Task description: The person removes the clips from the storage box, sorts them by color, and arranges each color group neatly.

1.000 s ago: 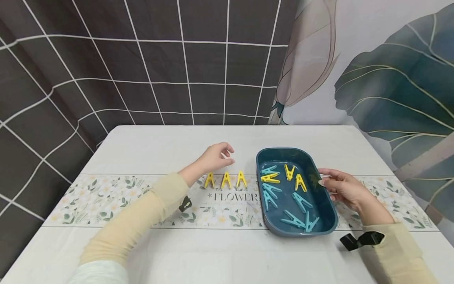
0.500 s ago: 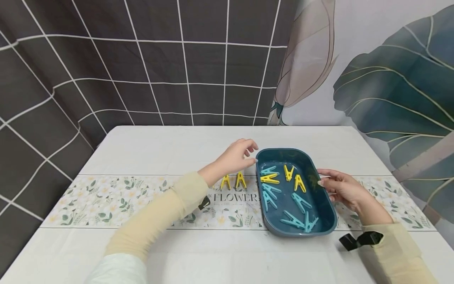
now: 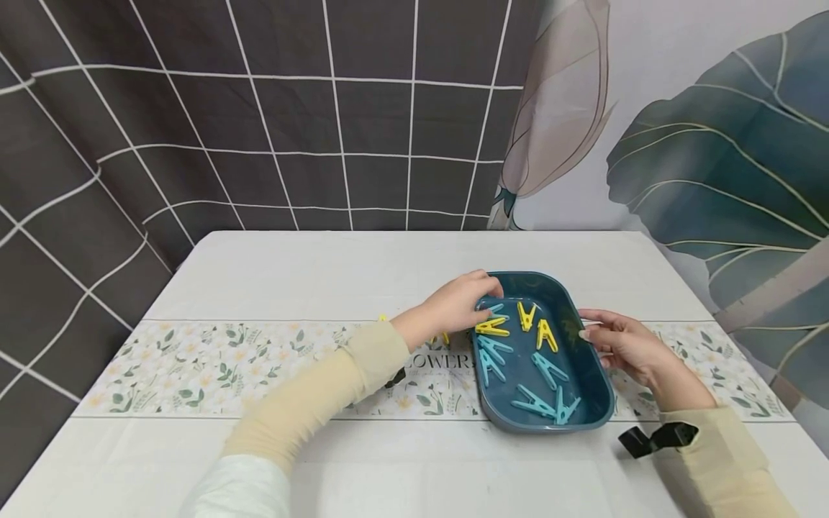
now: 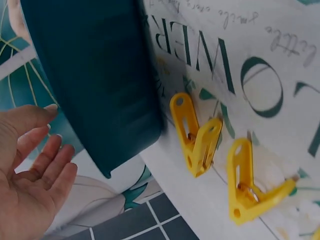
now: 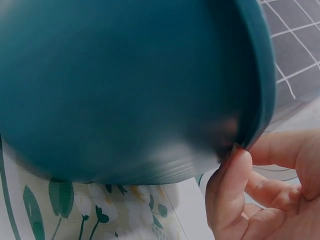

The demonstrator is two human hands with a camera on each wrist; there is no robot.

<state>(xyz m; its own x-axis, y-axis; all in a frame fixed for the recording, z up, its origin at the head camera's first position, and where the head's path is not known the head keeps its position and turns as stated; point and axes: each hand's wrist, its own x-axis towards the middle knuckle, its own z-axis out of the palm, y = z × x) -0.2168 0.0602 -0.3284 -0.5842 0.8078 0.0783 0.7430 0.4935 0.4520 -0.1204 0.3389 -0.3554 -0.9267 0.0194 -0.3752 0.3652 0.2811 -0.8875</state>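
Observation:
A dark teal plastic tub [image 3: 570, 424] stands on the table with several blue clothespins [image 3: 549, 368] and yellow clothespins [image 3: 546, 334] lying inside. My left hand [image 3: 461, 301] is over the tub's left rim, fingers bent loosely above the clothespins; the left wrist view shows nothing between its fingers [image 4: 55, 170]. At the tub's right side, my right hand [image 3: 631, 349] pinches the rim between thumb and index finger. Yellow clothespins [image 4: 195, 137] stand on the table left of the tub, mostly hidden behind my left forearm in the head view.
The white table [image 3: 363, 467] has a floral printed band with lettering [image 3: 447, 362] across it. A dark grid-patterned curtain [image 3: 272, 115] hangs behind, and a leaf-patterned one [image 3: 732, 165] at the right.
My left hand has moved right, from above the row of yellow clothespins to over the tub's left rim. The right hand and the tub have stayed in place.

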